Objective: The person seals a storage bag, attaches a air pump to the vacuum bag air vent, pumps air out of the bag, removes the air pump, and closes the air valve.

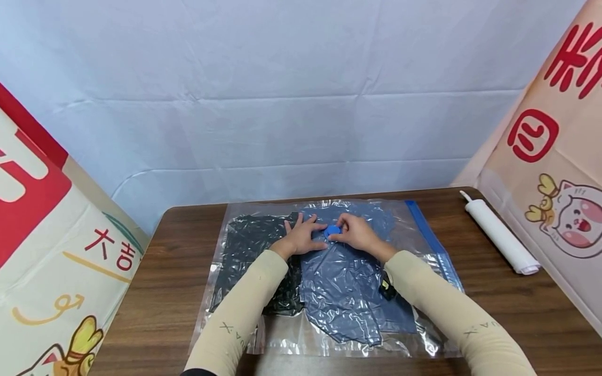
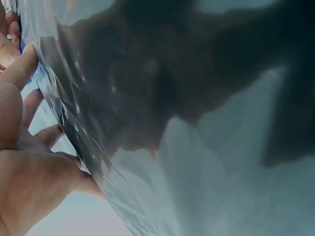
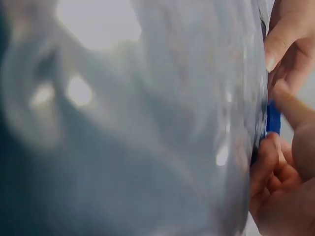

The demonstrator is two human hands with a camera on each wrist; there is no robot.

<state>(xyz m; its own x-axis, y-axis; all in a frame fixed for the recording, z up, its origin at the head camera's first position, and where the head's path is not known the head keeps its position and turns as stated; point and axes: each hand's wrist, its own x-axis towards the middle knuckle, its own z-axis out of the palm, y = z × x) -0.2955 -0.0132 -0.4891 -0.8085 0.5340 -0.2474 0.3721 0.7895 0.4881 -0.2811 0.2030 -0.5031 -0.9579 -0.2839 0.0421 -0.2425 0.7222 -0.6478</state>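
A clear plastic vacuum storage bag (image 1: 287, 334) lies flat on the table, with dark folded fabric (image 1: 246, 243) in its left half and blue fabric (image 1: 334, 292) in its right. Near the bag's upper middle sits a round blue valve cap (image 1: 332, 230), also visible edge-on as a blue cap (image 3: 273, 118) in the right wrist view. My right hand (image 1: 356, 233) pinches this cap between thumb and curled fingers. Just left of it, my left hand (image 1: 301, 237) rests on the plastic with fingers spread, thumb and forefinger on either side of the cap.
A white hand pump (image 1: 500, 235) lies at the table's right end. Down the bag's right side runs a blue seal strip (image 1: 425, 227). The brown wooden table (image 1: 155, 282) meets a white cloth backdrop (image 1: 291, 130), with printed banners (image 1: 559, 172) at both sides.
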